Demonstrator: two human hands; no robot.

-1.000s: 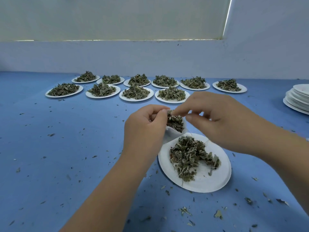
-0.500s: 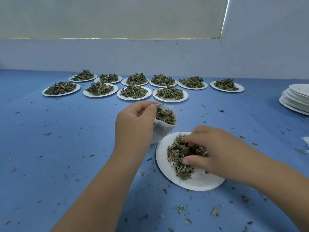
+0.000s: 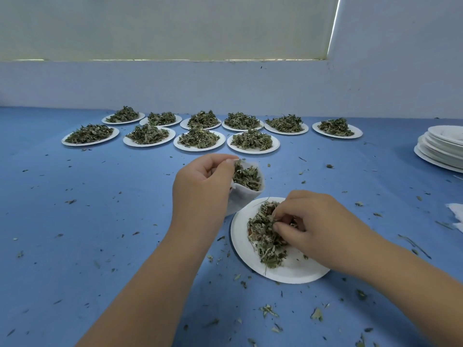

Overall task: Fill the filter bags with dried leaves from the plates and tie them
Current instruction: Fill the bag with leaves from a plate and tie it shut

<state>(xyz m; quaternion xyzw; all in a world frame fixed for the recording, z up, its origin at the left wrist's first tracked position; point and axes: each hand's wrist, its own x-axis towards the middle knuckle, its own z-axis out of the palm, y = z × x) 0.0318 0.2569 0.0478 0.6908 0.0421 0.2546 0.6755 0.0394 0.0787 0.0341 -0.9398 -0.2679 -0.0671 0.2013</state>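
Right fingers point(image 3: 280, 225) curled and pressed together, pinching a tuft out of the loose heap of dried green leaves point(image 3: 263, 236); right hand point(image 3: 318, 221) rests over the 3 o'clock half of the near white paper plate point(image 3: 295, 274).

Left fingers point(image 3: 225, 164) curled, thumb and forefinger pinching the rim of the small white fabric filter bag point(image 3: 244, 199); left hand point(image 3: 200, 186) holds the bag mouth-up, mouth open, just off the plate's 11 o'clock edge; leaves inside show close to the brim.

Blue cloth-covered surface point(image 3: 100, 221) carries scattered leaf crumbs point(image 3: 268, 310); two rows of leaf-heaped white plates point(image 3: 253, 147) at 12 o'clock; stack of empty white plates point(image 3: 441, 149) at 2 o'clock; a white scrap point(image 3: 457, 214) at 3 o'clock, cut off by the frame edge, not identifiable.

Risks, as judged:
- the tuft is loose and springy; bits likely to drop between plate and bag, adding to the crumbs;
- bag is limp; a slackened left pinch would let the mouth fold or tip leaves out;
- fill looks high; more leaves may leave too little neck for tying.

Writing, brands, labels: none legible on plates, bag or surface.
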